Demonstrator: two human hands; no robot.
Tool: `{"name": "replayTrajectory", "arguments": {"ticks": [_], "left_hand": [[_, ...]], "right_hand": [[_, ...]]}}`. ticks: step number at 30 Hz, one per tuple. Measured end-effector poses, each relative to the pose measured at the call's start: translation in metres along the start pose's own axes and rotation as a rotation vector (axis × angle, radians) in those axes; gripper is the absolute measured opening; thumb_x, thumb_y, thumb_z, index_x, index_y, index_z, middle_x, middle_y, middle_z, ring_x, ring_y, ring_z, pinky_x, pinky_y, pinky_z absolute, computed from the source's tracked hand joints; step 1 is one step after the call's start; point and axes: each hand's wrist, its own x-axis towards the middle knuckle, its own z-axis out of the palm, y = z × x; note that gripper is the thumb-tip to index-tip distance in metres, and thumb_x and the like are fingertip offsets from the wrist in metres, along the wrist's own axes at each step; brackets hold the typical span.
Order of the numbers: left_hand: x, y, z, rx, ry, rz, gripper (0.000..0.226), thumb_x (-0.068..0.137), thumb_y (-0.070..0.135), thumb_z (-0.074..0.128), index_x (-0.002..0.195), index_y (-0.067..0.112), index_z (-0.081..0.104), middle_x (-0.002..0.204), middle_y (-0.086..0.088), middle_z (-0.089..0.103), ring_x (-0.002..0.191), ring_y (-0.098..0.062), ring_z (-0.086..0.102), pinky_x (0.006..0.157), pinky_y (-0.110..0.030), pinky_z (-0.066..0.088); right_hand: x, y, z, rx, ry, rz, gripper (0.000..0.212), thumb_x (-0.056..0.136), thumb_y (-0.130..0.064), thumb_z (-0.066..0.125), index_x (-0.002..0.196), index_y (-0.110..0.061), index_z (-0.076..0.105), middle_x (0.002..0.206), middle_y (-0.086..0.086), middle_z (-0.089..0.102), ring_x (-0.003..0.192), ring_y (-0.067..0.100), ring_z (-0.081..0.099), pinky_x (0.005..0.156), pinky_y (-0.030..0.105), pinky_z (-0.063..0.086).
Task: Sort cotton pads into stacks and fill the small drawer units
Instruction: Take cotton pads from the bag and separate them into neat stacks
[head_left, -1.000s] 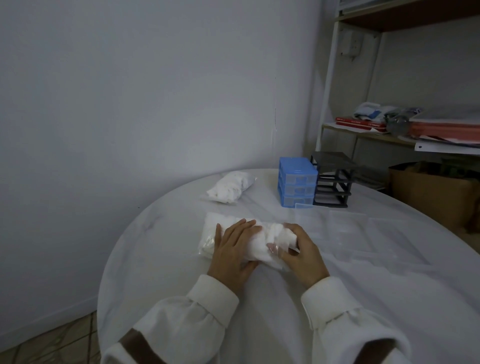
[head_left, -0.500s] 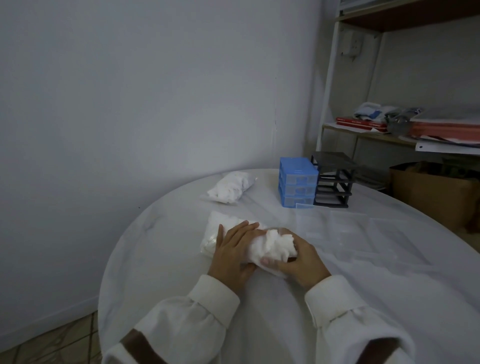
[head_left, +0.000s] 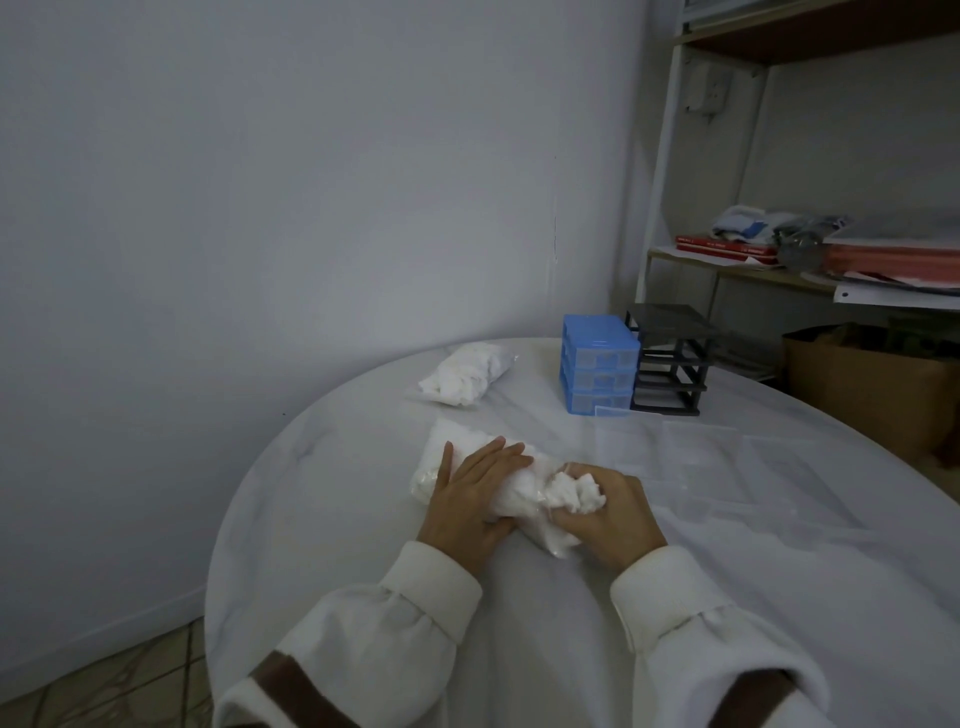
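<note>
A clear plastic bag of white cotton pads (head_left: 447, 457) lies on the white round table (head_left: 322, 499) in front of me. My left hand (head_left: 467, 499) rests flat on the bag's middle, fingers apart. My right hand (head_left: 608, 514) is closed around a clump of cotton pads (head_left: 574, 491) at the bag's right end. A second bag of cotton pads (head_left: 465, 374) lies farther back. The blue drawer unit (head_left: 597, 369) with its drawers in stands at the table's far side, with the black drawer frame (head_left: 670, 358) beside it on the right.
Several clear plastic drawers (head_left: 691, 457) lie on the table right of my hands. A shelf rack (head_left: 727, 260) with books and papers stands behind the table at the right, with a cardboard box (head_left: 872, 384) below it. The wall is close on the left.
My right hand has closed on a clump of pads at the bag's right end and drawn it up and to the right. My left hand has stayed on the bag.
</note>
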Motion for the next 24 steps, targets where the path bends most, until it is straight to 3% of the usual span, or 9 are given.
{"name": "replayTrajectory", "arguments": {"ticks": [1, 3, 6, 11, 14, 17, 20, 22, 24], "left_hand": [[0.000, -0.001, 0.000, 0.005, 0.007, -0.004, 0.048, 0.075, 0.040, 0.054, 0.121, 0.029, 0.045, 0.123, -0.004, 0.063, 0.125, -0.010, 0.039, 0.110, -0.042, 0.008], [0.000, -0.002, -0.001, -0.005, 0.014, -0.023, 0.049, 0.075, 0.042, 0.054, 0.122, 0.030, 0.044, 0.125, -0.003, 0.062, 0.127, -0.010, 0.037, 0.115, -0.049, 0.009], [0.001, -0.005, -0.003, -0.002, 0.011, -0.022, 0.051, 0.074, 0.042, 0.053, 0.123, 0.032, 0.044, 0.128, -0.003, 0.060, 0.129, -0.012, 0.034, 0.104, -0.057, 0.014], [0.001, -0.008, -0.009, 0.027, -0.023, -0.131, 0.055, 0.069, 0.032, 0.064, 0.123, 0.024, 0.059, 0.140, -0.009, 0.048, 0.136, -0.019, 0.027, 0.106, -0.053, 0.012], [-0.001, -0.007, -0.006, 0.092, -0.009, -0.099, 0.060, 0.067, 0.030, 0.065, 0.125, 0.030, 0.051, 0.136, -0.011, 0.052, 0.133, -0.025, 0.038, 0.102, -0.055, 0.018], [0.000, 0.000, -0.002, 0.095, 0.026, -0.063, 0.054, 0.072, 0.032, 0.054, 0.125, 0.027, 0.043, 0.129, -0.008, 0.059, 0.127, -0.018, 0.038, 0.098, -0.059, 0.021], [-0.001, 0.004, 0.001, 0.114, 0.043, -0.056, 0.052, 0.074, 0.033, 0.052, 0.124, 0.026, 0.044, 0.122, -0.004, 0.063, 0.121, -0.014, 0.039, 0.096, -0.059, 0.022], [-0.001, 0.005, 0.000, 0.129, 0.041, -0.047, 0.050, 0.073, 0.037, 0.050, 0.122, 0.027, 0.045, 0.120, -0.002, 0.064, 0.119, -0.014, 0.042, 0.095, -0.057, 0.027], [-0.001, 0.003, 0.000, 0.155, 0.038, -0.041, 0.047, 0.072, 0.038, 0.053, 0.119, 0.029, 0.047, 0.116, 0.001, 0.066, 0.117, -0.015, 0.049, 0.093, -0.057, 0.035]], "right_hand": [[0.000, -0.001, -0.004, 0.003, -0.015, 0.010, 0.034, 0.039, -0.056, 0.050, 0.070, -0.041, 0.049, 0.072, -0.017, 0.055, 0.067, -0.004, 0.050, 0.060, 0.005, 0.039], [0.001, -0.002, -0.009, 0.030, 0.011, -0.072, 0.020, 0.044, -0.043, 0.060, 0.062, -0.039, 0.050, 0.054, -0.020, 0.056, 0.058, -0.006, 0.052, 0.055, 0.004, 0.038], [0.001, 0.000, -0.015, 0.016, 0.009, -0.119, 0.019, 0.052, -0.019, 0.064, 0.056, -0.034, 0.054, 0.047, -0.018, 0.054, 0.051, -0.008, 0.051, 0.053, 0.004, 0.036], [0.003, 0.010, -0.022, 0.031, -0.002, -0.122, 0.011, 0.053, -0.019, 0.064, 0.059, -0.027, 0.058, 0.051, -0.016, 0.054, 0.052, -0.008, 0.051, 0.054, 0.006, 0.037], [0.001, 0.008, -0.024, 0.045, -0.004, -0.113, 0.014, 0.058, -0.017, 0.069, 0.061, -0.024, 0.057, 0.056, -0.012, 0.054, 0.054, -0.006, 0.053, 0.056, 0.008, 0.039], [0.002, 0.012, -0.020, 0.076, -0.032, -0.042, 0.018, 0.072, -0.006, 0.077, 0.078, -0.011, 0.061, 0.071, -0.004, 0.057, 0.071, 0.010, 0.056, 0.067, 0.016, 0.040], [0.001, 0.011, -0.013, 0.122, -0.060, 0.022, 0.036, 0.072, -0.014, 0.079, 0.104, -0.010, 0.062, 0.093, -0.001, 0.060, 0.089, 0.013, 0.056, 0.075, 0.013, 0.040], [0.003, 0.011, -0.010, 0.144, -0.027, -0.013, 0.028, 0.074, -0.010, 0.077, 0.098, -0.014, 0.063, 0.090, -0.003, 0.064, 0.086, 0.011, 0.058, 0.073, 0.010, 0.040], [0.004, 0.010, -0.009, 0.116, -0.001, -0.026, 0.020, 0.077, -0.008, 0.076, 0.076, -0.020, 0.059, 0.066, -0.019, 0.061, 0.069, -0.003, 0.057, 0.066, 0.008, 0.037]]}}
